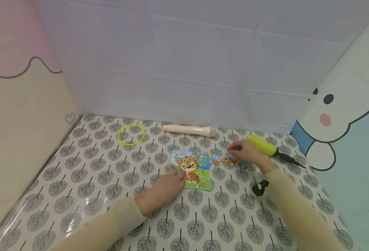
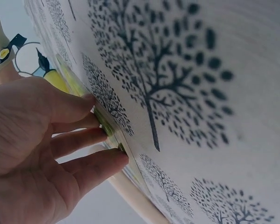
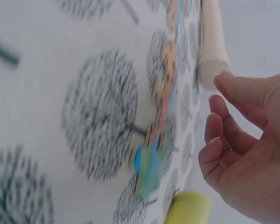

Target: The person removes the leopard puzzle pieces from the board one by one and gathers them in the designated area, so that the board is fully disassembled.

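My left hand (image 1: 164, 190) rests on the lower left of a square picture board (image 1: 200, 176) showing a spotted leopard cub. In the left wrist view, its thumb and fairly straight fingers touch the board along the edge. A row of small leopard-patterned puzzle pieces (image 1: 229, 161) runs along the table just right of the board, one end piece being green and blue (image 3: 149, 170). Above this row is my right hand (image 1: 247, 152), fingers loosely bent. The right wrist view shows nothing held between its thumb and fingertips.
Behind the board lies a pale pink tube (image 1: 186, 130) with a wider ribbed end. A yellow-green cylinder (image 1: 262, 145) with a black tapered tip is close to the right hand. At the back left, a yellow ring (image 1: 118, 135) lies on the tree-patterned tablecloth (image 1: 87, 190).
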`<state>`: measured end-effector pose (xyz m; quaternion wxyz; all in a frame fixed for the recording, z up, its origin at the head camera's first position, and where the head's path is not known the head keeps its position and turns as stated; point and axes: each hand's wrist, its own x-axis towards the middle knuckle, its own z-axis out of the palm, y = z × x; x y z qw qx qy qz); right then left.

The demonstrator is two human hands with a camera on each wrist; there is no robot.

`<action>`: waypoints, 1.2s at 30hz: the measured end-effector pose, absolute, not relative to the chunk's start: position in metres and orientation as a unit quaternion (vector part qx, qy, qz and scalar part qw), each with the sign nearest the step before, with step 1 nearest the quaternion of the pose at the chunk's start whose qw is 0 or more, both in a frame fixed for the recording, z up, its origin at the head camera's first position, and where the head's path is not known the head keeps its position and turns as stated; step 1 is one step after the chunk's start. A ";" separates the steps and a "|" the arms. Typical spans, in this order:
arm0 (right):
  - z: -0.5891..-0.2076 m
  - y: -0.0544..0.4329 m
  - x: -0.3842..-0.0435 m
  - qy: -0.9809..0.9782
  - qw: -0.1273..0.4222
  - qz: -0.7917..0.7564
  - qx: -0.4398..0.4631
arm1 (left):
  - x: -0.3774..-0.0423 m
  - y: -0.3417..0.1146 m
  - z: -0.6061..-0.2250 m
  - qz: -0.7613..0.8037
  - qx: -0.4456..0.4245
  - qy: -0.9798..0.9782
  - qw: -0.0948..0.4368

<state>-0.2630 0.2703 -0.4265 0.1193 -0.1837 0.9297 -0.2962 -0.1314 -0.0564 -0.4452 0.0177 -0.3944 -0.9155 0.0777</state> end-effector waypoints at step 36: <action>-0.455 0.134 -0.249 0.872 0.114 -0.387 -0.277 | -0.116 -0.072 -0.452 -0.001 -0.400 -0.916 -0.020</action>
